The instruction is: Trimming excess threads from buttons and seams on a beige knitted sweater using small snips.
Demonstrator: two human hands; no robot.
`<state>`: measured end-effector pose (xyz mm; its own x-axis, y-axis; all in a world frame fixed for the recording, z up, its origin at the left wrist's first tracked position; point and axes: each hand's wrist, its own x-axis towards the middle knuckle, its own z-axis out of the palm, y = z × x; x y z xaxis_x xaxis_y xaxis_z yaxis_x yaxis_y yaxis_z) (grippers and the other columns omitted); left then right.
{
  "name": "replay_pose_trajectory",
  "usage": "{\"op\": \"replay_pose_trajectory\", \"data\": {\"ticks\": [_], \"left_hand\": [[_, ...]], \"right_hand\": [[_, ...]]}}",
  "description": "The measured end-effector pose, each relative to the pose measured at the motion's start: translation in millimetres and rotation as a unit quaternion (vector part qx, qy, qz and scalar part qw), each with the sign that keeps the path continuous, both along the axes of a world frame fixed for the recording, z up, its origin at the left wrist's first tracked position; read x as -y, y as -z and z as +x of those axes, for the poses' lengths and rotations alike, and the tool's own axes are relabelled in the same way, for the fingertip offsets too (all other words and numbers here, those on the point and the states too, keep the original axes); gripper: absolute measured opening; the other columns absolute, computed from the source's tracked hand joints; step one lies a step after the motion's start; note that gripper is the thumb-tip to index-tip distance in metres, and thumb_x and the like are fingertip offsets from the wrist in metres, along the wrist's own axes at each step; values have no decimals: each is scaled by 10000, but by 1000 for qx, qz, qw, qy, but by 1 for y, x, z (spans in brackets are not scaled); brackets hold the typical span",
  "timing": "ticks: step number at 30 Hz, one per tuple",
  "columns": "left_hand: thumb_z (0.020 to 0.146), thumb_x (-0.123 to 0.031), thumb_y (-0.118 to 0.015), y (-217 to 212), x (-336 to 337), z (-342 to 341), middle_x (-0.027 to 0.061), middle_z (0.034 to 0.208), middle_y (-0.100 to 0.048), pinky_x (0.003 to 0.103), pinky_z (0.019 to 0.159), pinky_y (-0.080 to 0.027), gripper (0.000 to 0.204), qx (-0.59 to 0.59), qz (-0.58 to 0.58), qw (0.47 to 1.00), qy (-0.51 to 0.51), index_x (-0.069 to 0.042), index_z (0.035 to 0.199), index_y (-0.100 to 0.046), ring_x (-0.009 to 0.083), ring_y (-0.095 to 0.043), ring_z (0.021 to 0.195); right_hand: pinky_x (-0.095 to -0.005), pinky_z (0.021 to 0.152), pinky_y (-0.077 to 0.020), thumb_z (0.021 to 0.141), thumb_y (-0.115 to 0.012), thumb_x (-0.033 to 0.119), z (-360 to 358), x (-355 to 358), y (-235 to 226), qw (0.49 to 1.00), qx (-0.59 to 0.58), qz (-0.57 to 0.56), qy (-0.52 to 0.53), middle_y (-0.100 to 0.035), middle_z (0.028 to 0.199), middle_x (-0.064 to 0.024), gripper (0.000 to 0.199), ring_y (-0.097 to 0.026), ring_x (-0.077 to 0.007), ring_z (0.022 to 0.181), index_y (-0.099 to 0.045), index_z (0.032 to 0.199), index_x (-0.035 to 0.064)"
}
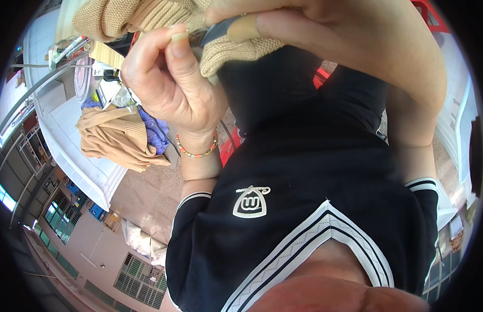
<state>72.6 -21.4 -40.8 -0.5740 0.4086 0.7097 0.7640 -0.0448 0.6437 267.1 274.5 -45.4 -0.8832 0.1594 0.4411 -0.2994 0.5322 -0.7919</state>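
Note:
A beige ribbed knitted garment [241, 53] is bunched at the top of the view, above my lap. My left hand [174, 78] is closed in a pinch, thumb against fingertips, right beside the knit. Whatever lies between those fingertips is too small or hidden to name. From the right, my right hand [283, 26] reaches across and grips the garment; its upper part is cut off by the frame. Tan tape [244, 28] wraps one of its digits. Against that digit shows a dark grey piece [219, 33], its kind unclear.
To the left, a white table [69, 140] holds a folded tan knit [114, 136], purple cloth [155, 131] and small clutter. A red plastic crate [431, 16] shows at the upper right. White bags [140, 240] lie on the floor near a barred window [141, 281].

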Motion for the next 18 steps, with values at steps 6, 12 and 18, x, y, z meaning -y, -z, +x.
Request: {"op": "replay_pose_trajectory", "data": {"ticks": [6, 12, 18], "left_hand": [[1014, -201, -473, -11, 15, -8, 158, 724, -631, 197, 461, -387, 196, 109, 25, 992, 63, -26, 1100, -451, 123, -506, 483], [972, -329, -558, -37, 14, -12, 140, 869, -637, 218, 558, -402, 363, -56, -44, 997, 38, 11, 1093, -525, 144, -545, 648], [681, -18, -781, -48, 17, 5, 115, 1006, -637, 338, 851, -460, 377, -135, -332, 930, 83, -27, 1046, -685, 249, -583, 963]], "right_hand": [[-252, 627, -423, 814, -749, 93, -66, 70, -47, 999, 15, 8, 47, -615, 818, -45, 266, -544, -112, 737, -691, 1055, -4], [-243, 708, -454, 818, -753, 104, -50, 78, -52, 992, 36, -17, 122, -666, 869, -51, 265, -578, -109, 817, -699, 1052, -7], [-248, 679, -439, 793, -769, 92, -35, 77, -33, 990, 49, -75, 112, -637, 848, -51, 311, -563, -112, 763, -697, 1083, 7]]}}
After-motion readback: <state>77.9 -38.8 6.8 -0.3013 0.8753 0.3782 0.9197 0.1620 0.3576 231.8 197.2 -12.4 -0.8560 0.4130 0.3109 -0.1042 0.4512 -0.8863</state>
